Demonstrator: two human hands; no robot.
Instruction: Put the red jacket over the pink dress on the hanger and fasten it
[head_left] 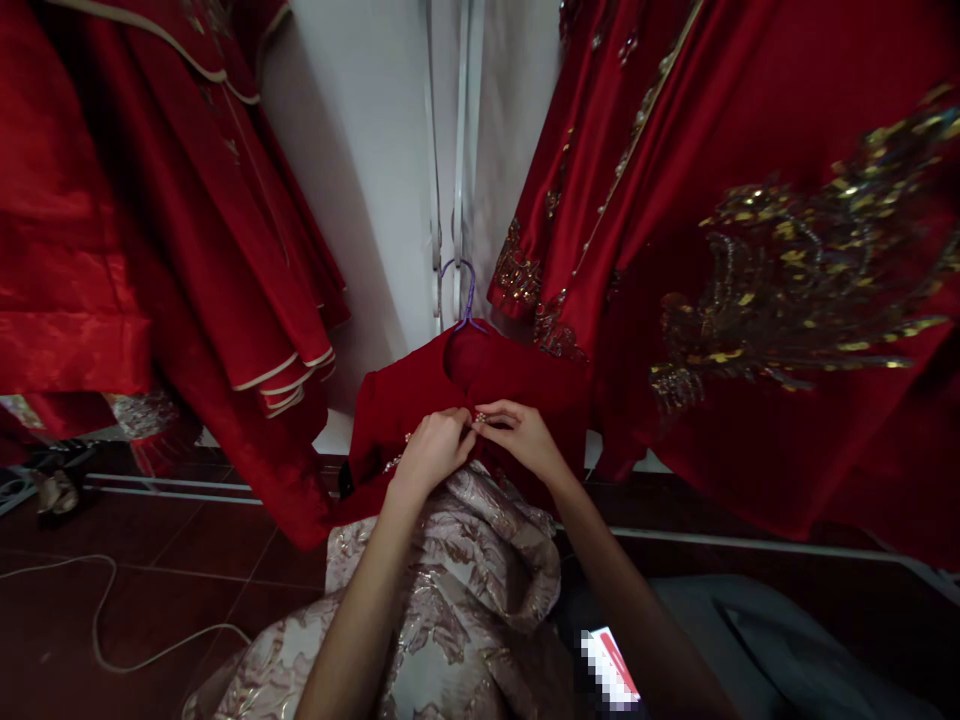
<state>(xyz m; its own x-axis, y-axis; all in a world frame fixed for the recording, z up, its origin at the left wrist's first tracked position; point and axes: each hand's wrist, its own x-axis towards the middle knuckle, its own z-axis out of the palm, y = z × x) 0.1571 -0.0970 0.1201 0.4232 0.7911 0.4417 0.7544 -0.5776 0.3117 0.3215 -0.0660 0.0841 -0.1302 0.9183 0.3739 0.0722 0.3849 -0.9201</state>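
A dark red garment (390,400) hangs on a purple hanger (466,295) in front of a white wall. My left hand (431,452) and my right hand (521,435) meet at its front, just below the neckline. Both hands have their fingers curled in a pinch on the red fabric, where small pearl-like fastenings show between the fingertips. What exactly sits between the fingertips is too small to make out. A pale gold brocade cloth (465,560) lies bunched under my forearms.
Red satin gowns hang at the left (172,230) and a gold-embroidered red gown at the right (787,260). A white cable (101,610) trails over the dark red tile floor. A metal rail (454,150) runs down the wall. Shoes (56,490) sit at far left.
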